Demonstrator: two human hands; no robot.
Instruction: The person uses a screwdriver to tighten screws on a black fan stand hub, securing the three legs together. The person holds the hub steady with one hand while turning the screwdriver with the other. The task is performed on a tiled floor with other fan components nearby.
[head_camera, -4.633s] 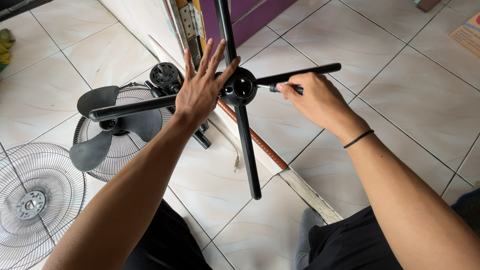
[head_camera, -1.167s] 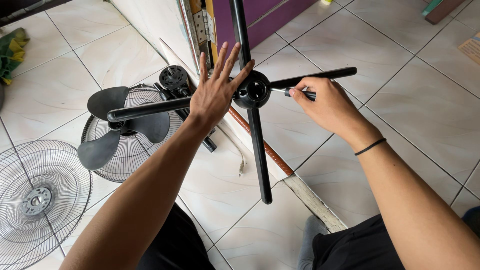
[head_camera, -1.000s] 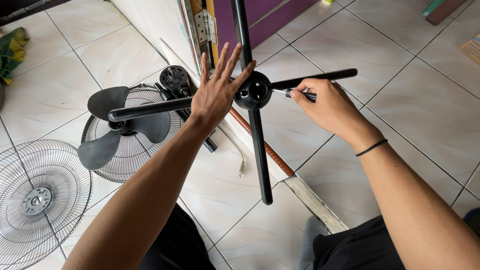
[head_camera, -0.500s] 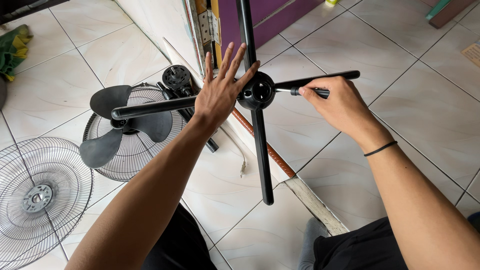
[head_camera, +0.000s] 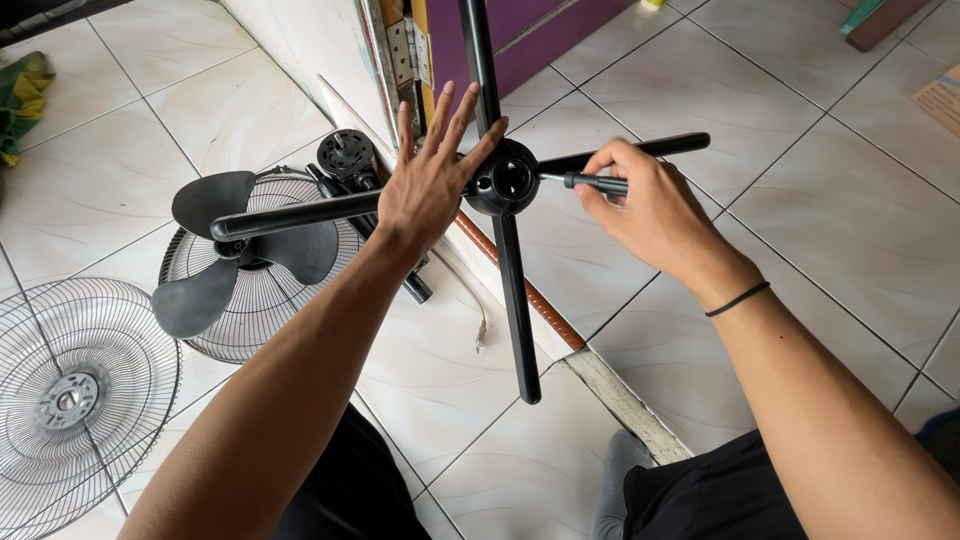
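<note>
First: Two hands are seen at work, nearest to the camera above a lap in dark clothing. How are they set?

Second: The left hand (head_camera: 425, 190) is spread wide and flat, fingers fanned, and is pressed against the left leg of a black cross-shaped stand base (head_camera: 515, 300) just beside its round hub (head_camera: 500, 182). The right hand (head_camera: 640, 210), a dark band (head_camera: 737, 298) on its wrist, is closed around the black handle of a screwdriver (head_camera: 595, 183).

First: Where is the base held, and what step is judged to be in hand?

Second: It is held up off the tiled floor (head_camera: 800, 200), between the two hands, with the hub turned toward the camera. The screwdriver's shaft is laid against the right side of the hub, so a fastener there is judged to be being turned; the tip itself cannot be made out.

First: What is called for by the next move?

Second: The base should be kept braced by the flat palm, and the shaft kept in line with the fastener, so that no slip is risked.

First: And farther off?

Second: On the floor to the left a wire grille (head_camera: 60, 400) is laid flat, and beyond it a dark fan blade (head_camera: 215, 250) on a second guard (head_camera: 250, 320). A motor unit (head_camera: 345, 155) is seen near a purple door (head_camera: 520, 30)
</note>
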